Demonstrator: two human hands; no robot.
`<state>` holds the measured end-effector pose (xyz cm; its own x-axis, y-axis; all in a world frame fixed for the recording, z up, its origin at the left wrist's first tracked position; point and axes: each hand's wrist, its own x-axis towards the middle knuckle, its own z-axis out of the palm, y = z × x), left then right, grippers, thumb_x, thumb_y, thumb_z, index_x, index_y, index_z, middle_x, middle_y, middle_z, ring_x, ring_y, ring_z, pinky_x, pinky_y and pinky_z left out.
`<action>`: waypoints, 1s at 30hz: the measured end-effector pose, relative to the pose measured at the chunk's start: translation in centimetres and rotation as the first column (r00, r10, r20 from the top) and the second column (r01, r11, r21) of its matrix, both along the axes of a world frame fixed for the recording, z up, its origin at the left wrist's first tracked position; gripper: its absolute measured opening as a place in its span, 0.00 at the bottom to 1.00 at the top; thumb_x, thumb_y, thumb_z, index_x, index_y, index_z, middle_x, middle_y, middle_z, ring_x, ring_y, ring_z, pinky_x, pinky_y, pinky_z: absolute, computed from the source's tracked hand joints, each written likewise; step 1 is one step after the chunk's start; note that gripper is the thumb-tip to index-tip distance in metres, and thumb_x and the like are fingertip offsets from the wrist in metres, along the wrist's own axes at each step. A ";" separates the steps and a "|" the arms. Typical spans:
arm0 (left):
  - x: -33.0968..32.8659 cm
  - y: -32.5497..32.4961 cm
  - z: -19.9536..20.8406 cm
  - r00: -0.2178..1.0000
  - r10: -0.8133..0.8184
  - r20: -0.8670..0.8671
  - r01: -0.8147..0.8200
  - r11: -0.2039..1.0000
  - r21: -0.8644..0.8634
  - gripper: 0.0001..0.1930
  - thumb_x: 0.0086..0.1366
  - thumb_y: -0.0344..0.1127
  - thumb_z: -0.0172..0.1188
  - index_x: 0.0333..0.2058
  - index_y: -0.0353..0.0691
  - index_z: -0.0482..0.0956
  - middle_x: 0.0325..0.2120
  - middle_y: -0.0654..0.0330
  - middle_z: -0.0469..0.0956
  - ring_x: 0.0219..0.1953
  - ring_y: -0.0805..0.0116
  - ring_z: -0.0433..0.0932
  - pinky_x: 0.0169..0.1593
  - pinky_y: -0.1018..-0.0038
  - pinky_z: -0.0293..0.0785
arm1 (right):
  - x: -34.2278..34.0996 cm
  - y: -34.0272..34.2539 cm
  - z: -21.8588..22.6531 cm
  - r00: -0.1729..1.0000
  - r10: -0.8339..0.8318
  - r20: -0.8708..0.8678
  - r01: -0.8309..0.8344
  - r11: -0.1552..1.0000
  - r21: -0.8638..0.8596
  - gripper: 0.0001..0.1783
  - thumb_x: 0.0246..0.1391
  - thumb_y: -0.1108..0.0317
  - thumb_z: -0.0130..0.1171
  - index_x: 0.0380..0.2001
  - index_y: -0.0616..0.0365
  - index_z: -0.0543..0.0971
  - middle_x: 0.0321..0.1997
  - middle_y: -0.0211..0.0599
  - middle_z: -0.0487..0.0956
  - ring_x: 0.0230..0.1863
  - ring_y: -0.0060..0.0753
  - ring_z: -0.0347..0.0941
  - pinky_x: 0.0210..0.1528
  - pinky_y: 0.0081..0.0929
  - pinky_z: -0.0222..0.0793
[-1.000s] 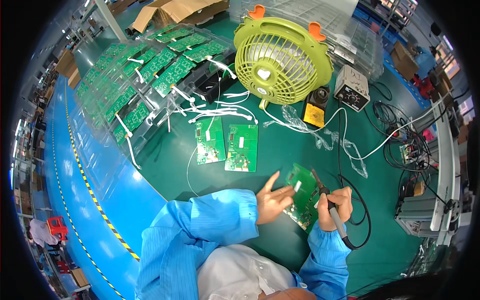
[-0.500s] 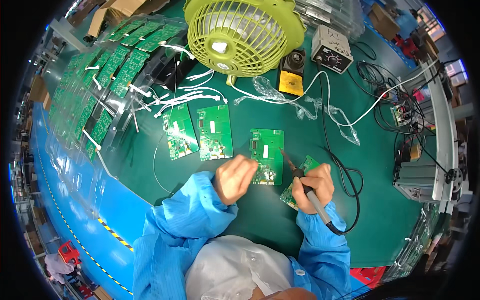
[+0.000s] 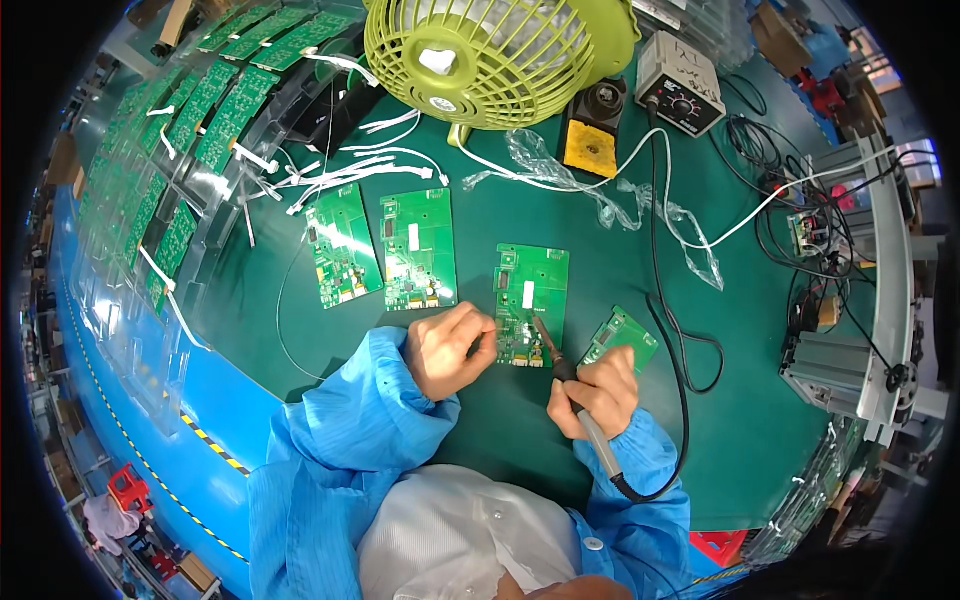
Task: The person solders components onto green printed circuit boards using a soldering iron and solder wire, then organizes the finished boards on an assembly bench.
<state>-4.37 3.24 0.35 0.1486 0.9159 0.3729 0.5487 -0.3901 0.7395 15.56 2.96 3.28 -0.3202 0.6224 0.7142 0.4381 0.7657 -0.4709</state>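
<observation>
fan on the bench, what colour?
Yellow-green, grille and housing alike. The fan shows best in the head view, at the top edge of the green mat.

The green fan point(image 3: 497, 45) is cut off by the top edge.

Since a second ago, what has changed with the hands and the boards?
The soldering iron in the right hand came down, its tip now at the lower edge of the middle circuit board. The left hand closed in to that board's lower left corner. The small board and two boards on the left stayed put.
</observation>
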 end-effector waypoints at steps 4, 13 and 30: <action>0.1 0.0 -0.2 1.000 -0.020 -0.008 0.020 1.000 0.024 0.08 0.43 0.18 0.58 0.22 0.36 0.73 0.20 0.63 0.71 0.14 0.69 0.64 0.20 0.78 0.61 | -0.2 -0.5 -0.1 1.000 0.027 0.015 -0.027 1.000 -0.002 0.11 0.26 0.79 0.61 0.19 0.53 0.73 0.21 0.25 0.66 0.18 0.26 0.56 0.28 0.25 0.55; 0.2 -0.1 -0.8 0.998 -0.022 -0.054 0.024 0.999 0.042 0.08 0.43 0.18 0.59 0.23 0.36 0.74 0.19 0.62 0.72 0.15 0.68 0.66 0.20 0.77 0.63 | -0.8 -1.1 0.0 0.998 0.039 0.059 -0.038 0.999 -0.018 0.10 0.27 0.78 0.60 0.18 0.53 0.74 0.18 0.25 0.65 0.18 0.25 0.56 0.27 0.24 0.55; 0.3 0.0 -0.9 0.996 -0.020 -0.086 0.023 0.999 0.036 0.07 0.44 0.19 0.58 0.23 0.37 0.73 0.19 0.62 0.71 0.15 0.65 0.68 0.20 0.75 0.65 | -0.9 -1.2 -0.3 0.995 0.056 0.085 -0.052 0.998 -0.040 0.10 0.28 0.78 0.60 0.17 0.52 0.72 0.18 0.25 0.64 0.17 0.26 0.55 0.27 0.24 0.54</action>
<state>-4.05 3.20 -0.57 0.2013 0.8978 0.3916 0.6005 -0.4290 0.6749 14.66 1.75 2.95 -0.4134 0.6282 0.6591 0.4368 0.7720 -0.4618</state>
